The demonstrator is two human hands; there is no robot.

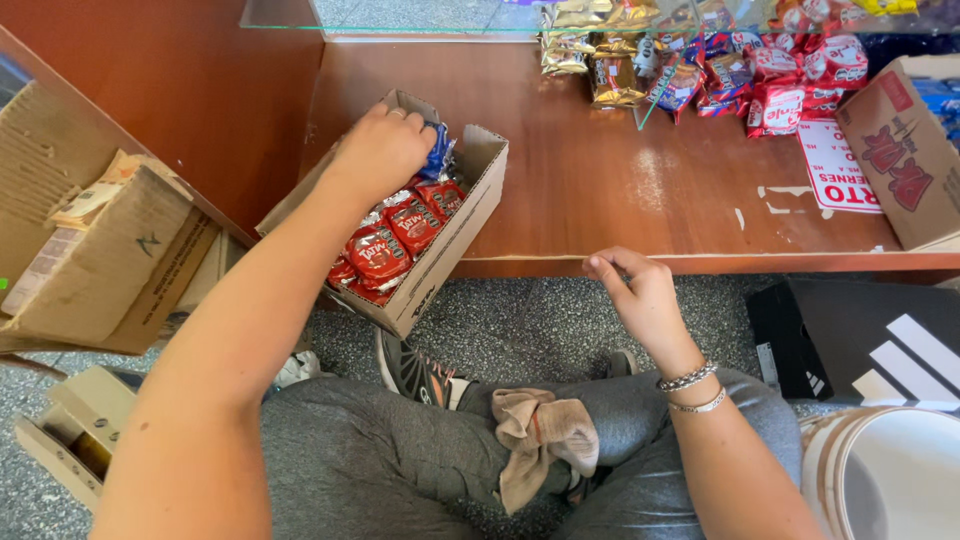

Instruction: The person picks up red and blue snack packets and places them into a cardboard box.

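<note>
In the open cardboard box [455,250] of red snack packets [380,252], our left hand [380,150] clamps a blue packet [438,150]; our right hand [640,295] hovers nearby, fingers loosely curled, empty.

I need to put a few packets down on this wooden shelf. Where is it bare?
The wooden shelf is bare between the cardboard box under the left hand and the sign. The back right is crowded with snack packets; another carton fills the right edge.
</note>
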